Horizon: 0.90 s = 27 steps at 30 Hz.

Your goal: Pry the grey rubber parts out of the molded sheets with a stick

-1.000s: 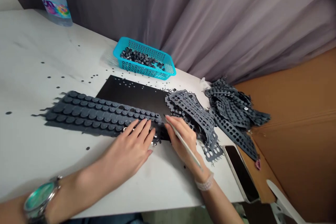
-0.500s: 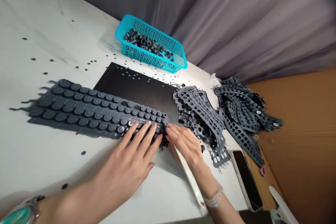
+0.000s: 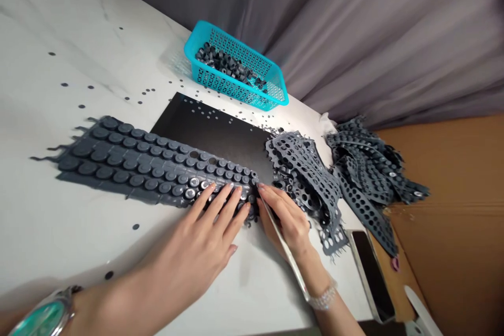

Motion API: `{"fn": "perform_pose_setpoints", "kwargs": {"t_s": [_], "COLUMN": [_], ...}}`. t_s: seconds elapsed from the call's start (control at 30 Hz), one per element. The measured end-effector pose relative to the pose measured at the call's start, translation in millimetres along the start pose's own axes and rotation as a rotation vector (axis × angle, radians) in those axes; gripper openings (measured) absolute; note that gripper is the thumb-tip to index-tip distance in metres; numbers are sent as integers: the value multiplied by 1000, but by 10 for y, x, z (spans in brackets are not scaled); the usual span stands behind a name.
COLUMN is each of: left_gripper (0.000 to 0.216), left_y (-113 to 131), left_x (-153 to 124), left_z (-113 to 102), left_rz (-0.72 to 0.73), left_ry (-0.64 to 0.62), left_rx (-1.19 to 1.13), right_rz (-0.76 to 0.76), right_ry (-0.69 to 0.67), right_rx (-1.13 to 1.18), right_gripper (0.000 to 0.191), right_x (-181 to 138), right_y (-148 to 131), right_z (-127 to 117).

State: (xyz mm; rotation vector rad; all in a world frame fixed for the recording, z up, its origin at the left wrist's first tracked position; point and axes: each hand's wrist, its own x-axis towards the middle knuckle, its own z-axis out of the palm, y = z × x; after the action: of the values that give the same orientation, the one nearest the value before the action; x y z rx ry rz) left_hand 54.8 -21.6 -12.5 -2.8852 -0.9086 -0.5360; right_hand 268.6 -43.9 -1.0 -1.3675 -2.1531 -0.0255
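Note:
A dark grey rubber sheet (image 3: 129, 160) with rows of round raised caps lies slantwise on the table. My left hand (image 3: 212, 228) rests on its near right part with fingers stretched and slightly spread, fingertips on the caps. Some caps beside those fingertips look shiny. At the sheet's right end, my right hand (image 3: 285, 220) is closed around a long, thin, white stick-like tool (image 3: 285, 249). The tool's tip is at the sheet's edge, partly hidden by the fingers, and its other end reaches my bracelet.
Beyond the sheet lies a black board (image 3: 212, 128). A turquoise basket (image 3: 236, 92) holds small dark rings. Perforated rubber scraps (image 3: 303, 160) and a larger heap (image 3: 362, 163) sit to the right, near a phone (image 3: 372, 275). Small dark discs are scattered about; a cardboard panel (image 3: 449, 215) stands at the right.
The whole view has shifted slightly, so things appear further right. My right hand has turned a little, bringing the tool's near end closer to my wrist. My left hand stays on the sheet.

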Motion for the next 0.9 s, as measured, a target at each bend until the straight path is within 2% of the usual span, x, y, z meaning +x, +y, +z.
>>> {"fn": "perform_pose_setpoints", "kwargs": {"t_s": [0.13,0.33,0.73,0.8,0.9], "left_gripper": [63,61,59,60,62], "left_y": [-4,-9,-2,0,1], "left_x": [-6,19,-2,-4,-3], "left_z": [2,-35,-35,-36,-29], "left_rz": [0,-5,-13,-12,-10], "left_ry": [-10,-8,-39,-41,-40], "left_rx": [-5,-5,-10,-12,-19], "right_rz": [-91,-177,-149,-112,53], "right_ry": [-21,-77,-204,-159,-1], "right_rx": [-47,-161,-228,-225,-241], "right_gripper": [45,33,23,24,21], "right_x": [6,74,129,97,15], "right_y": [-11,-18,-45,-7,88], "right_z": [-23,-31,-32,-24,-9]}}
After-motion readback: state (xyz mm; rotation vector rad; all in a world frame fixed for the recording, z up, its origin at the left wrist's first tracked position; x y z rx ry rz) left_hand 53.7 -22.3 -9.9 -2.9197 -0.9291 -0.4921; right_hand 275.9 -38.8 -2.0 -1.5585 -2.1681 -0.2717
